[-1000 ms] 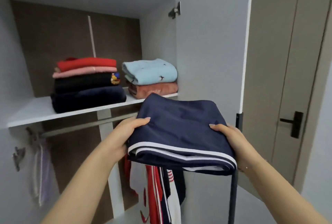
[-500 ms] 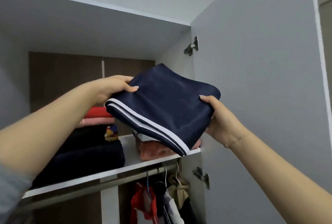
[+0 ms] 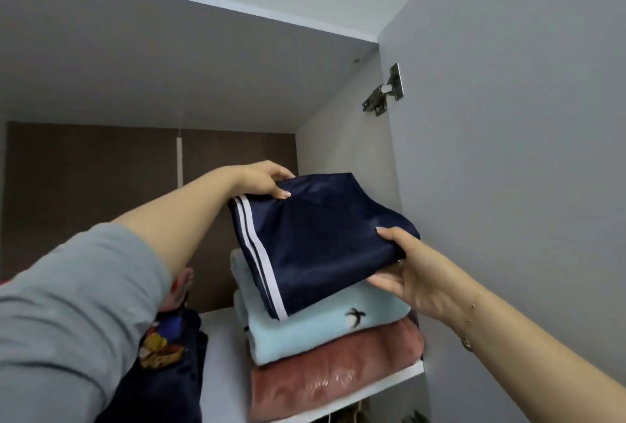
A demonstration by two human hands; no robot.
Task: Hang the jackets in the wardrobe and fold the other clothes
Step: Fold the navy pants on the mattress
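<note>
Since a moment ago I've lifted the folded navy garment to frame centre, its lower edge now on the light-blue sweater atop the right-hand stack. My left hand and right hand both pinch its edges. I'm stacking folded clothes; next I'd slide it square and let go.

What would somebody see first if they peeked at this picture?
Two hands, the left hand and the right hand, hold a folded navy garment with white stripes. It is tilted over a light blue top stacked on a pink one on the wardrobe shelf.
</note>
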